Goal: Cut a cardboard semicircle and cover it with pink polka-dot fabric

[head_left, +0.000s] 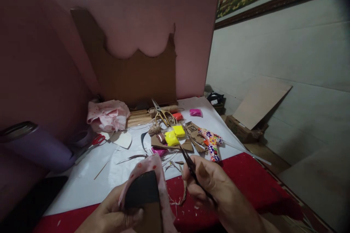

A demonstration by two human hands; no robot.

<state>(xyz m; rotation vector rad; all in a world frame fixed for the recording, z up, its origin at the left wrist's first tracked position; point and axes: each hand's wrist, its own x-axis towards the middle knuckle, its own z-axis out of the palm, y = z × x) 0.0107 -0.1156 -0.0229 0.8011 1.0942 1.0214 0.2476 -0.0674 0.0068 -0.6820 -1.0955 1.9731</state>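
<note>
My left hand [115, 214] grips a dark, rounded cardboard piece [143, 193] wrapped in pink spotted fabric [153, 164], held upright at the bottom centre. My right hand [210, 185] is closed round small black scissors [188, 162], whose blades point up and left, just right of the fabric edge. Both hands hover over the red cloth [246, 178] at the near edge of the white sheet [90, 174].
On the white sheet lie gold scissors [162, 114], yellow clay blocks [175, 134], pink clay [196, 112], a flowered cut-out [212, 143], cardboard scraps, twine, bamboo sticks [138, 117], red-handled scissors [95, 141] and crumpled pink fabric [108, 115]. A pink board with brown cardboard [136, 76] stands behind.
</note>
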